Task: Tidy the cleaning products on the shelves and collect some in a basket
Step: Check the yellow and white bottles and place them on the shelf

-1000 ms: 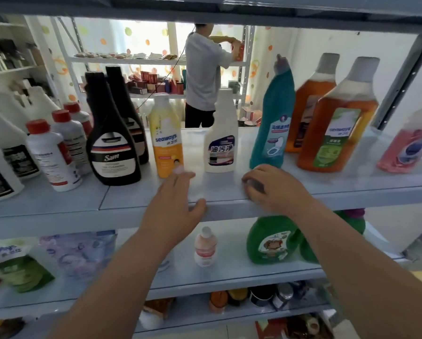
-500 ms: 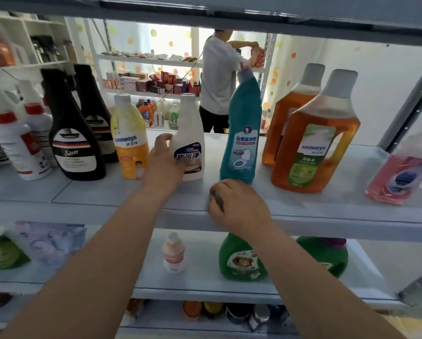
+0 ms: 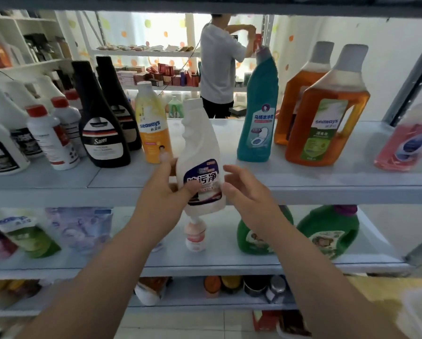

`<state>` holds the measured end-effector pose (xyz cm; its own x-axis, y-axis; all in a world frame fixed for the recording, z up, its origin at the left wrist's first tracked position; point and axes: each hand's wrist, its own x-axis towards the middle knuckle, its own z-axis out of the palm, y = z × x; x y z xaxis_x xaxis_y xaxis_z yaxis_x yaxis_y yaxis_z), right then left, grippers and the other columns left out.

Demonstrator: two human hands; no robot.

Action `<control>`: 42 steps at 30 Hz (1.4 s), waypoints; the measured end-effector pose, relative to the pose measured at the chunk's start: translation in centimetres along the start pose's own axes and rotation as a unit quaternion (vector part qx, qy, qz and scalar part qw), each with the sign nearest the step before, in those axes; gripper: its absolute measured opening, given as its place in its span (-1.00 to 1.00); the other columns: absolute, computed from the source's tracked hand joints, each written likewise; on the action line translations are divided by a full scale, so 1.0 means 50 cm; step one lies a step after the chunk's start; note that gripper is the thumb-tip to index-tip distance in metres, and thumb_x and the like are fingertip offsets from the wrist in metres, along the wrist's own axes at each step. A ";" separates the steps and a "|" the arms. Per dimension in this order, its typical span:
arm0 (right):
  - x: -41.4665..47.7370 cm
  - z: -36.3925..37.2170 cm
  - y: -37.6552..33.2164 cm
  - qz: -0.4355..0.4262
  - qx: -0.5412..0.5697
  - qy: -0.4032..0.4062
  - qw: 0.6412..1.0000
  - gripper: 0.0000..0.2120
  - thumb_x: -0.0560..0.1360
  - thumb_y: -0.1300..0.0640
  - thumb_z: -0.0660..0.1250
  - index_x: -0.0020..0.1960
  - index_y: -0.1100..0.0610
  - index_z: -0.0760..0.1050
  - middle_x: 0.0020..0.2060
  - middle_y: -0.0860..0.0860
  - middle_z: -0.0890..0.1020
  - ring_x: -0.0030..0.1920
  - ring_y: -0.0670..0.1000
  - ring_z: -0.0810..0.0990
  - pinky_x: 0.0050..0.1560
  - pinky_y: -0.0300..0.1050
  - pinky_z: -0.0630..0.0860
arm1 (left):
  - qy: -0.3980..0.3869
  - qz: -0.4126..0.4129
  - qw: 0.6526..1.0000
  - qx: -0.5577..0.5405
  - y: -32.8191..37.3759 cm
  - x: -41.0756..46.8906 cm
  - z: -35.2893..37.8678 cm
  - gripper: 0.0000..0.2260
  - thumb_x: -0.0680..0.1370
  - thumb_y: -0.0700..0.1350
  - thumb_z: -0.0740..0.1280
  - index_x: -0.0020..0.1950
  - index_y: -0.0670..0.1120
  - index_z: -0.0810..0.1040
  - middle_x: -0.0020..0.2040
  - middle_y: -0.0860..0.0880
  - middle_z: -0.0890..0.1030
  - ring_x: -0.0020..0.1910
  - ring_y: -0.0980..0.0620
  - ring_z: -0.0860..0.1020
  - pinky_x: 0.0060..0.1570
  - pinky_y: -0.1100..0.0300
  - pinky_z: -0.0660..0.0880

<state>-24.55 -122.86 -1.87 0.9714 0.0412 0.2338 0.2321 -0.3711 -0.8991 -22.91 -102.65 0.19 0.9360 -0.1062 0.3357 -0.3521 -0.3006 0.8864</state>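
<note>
Plainly a left-hand hold, right hand open at the bottle's flank

Up front, the white bottle [image 3: 200, 152] is off the upper shelf [image 3: 327, 187] and in the air before its front edge; its base hangs below the board and its cap points up, so the long axis stands near vertical, with the neck leaning a touch to the person's left. The left hand [image 3: 161, 199] has it; the thumb lies across the lower label and the fingers [image 3: 164, 156] curl round behind, so the bottle sits inside that grip. The right hand [image 3: 249, 199] is on the other side, just beside the label; its fingers [image 3: 237, 172] are spread and loosely bent, holding nothing, and whether the thumb tip touches the plastic I cannot tell. To my eye the left hand is the one that counts for the coming move; the right need only close sideways, toward the left, to share or take the load. The yellow bottle [image 3: 153, 133] and teal bottle [image 3: 256, 118] stand on the shelf either side of the gap; no basket shows plainly.
</note>
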 end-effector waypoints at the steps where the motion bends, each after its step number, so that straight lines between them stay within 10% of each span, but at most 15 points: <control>1: -0.021 0.024 -0.010 0.005 0.045 -0.014 0.999 -0.71 0.59 -0.21 0.30 0.30 -0.29 0.43 0.13 -0.28 0.66 0.15 -0.27 0.62 0.04 -0.33 0.60 | -0.010 -0.005 1.000 -0.014 -0.003 -0.023 -0.009 -0.66 0.56 0.00 0.46 0.19 0.36 0.43 0.04 0.37 0.61 -0.05 0.27 0.64 -0.24 0.47 0.52; 6: -0.110 0.120 -0.037 0.034 0.173 -0.014 0.984 -0.59 0.49 -0.19 0.38 0.31 -0.18 0.50 0.18 -0.10 0.70 0.21 -0.02 0.67 0.28 0.14 0.60 | -0.039 0.018 0.999 -0.025 -0.054 -0.119 -0.044 -0.60 0.57 0.01 0.45 0.35 0.27 0.44 0.22 0.21 0.57 0.09 0.21 0.60 -0.09 0.40 0.55; 14: -0.196 0.230 -0.056 0.026 0.200 0.041 0.979 -0.53 0.56 0.08 0.39 0.39 -0.24 0.40 0.28 -0.13 0.64 0.33 -0.02 0.60 0.36 0.10 0.54 | -0.083 0.088 0.992 -0.018 -0.133 -0.205 -0.087 -0.48 0.64 0.03 0.17 0.53 0.43 0.11 0.28 0.02 0.29 0.19 0.49 0.36 0.17 0.62 0.29; 23: -0.284 0.271 -0.049 0.076 0.164 -0.020 0.983 -0.56 0.59 0.10 0.30 0.46 -0.11 0.49 0.23 -0.08 0.68 0.23 -0.06 0.64 0.21 -0.04 0.59 | -0.065 0.066 0.994 0.052 -0.166 -0.284 -0.094 0.10 0.29 0.15 0.59 0.60 0.30 -0.09 0.28 0.19 0.19 0.17 0.36 0.32 -0.03 0.68 0.32; 29: -0.261 0.223 -0.024 0.114 0.164 0.013 0.980 -0.64 0.53 -0.10 0.31 0.31 -0.23 0.57 0.23 -0.07 0.67 0.24 -0.07 0.64 0.30 0.08 0.59 | -0.179 -0.138 0.963 -0.147 -0.169 -0.306 -0.077 -0.48 0.32 0.25 0.43 0.17 0.57 0.28 0.08 0.21 0.62 0.00 0.28 0.64 -0.17 0.37 0.59; 33: -0.252 0.192 0.008 0.139 0.203 0.040 0.968 -0.65 0.38 -0.18 0.43 0.15 -0.18 0.62 0.07 -0.08 0.73 0.10 0.00 0.71 0.15 0.07 0.65 | -0.174 -0.227 0.920 -0.267 -0.148 -0.310 -0.019 -0.65 0.42 0.30 0.37 0.20 0.36 0.55 0.16 0.03 0.70 0.17 -0.11 0.67 0.10 -0.25 0.63; 37: -0.239 0.148 0.045 0.201 0.275 0.077 0.937 -0.60 0.39 -0.15 0.47 0.13 0.05 0.61 0.03 0.08 0.72 0.06 0.15 0.69 0.24 0.39 0.57 | -0.124 -0.268 0.915 -0.274 -0.111 -0.305 0.027 -0.79 0.64 0.18 0.24 0.17 0.19 0.60 0.08 -0.07 0.72 -0.01 -0.16 0.72 -0.19 -0.11 0.68; 42: -0.235 0.068 0.068 0.249 0.456 -0.015 0.854 -0.49 0.46 -0.24 0.34 0.11 0.16 0.74 0.09 0.21 0.73 0.07 0.20 0.73 0.01 0.10 0.67 | -0.135 -0.365 0.849 -0.357 -0.051 -0.294 0.089 -0.66 0.71 0.10 0.18 0.19 -0.11 0.61 -0.11 -0.17 0.74 -0.34 -0.09 0.69 -0.55 0.17 0.51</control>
<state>-35.01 -121.46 -8.91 0.9586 0.1170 -0.2598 -0.2816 0.5264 -0.8022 -35.76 -104.55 -8.44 0.8400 -0.3819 -0.3855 0.4982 0.2613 0.8268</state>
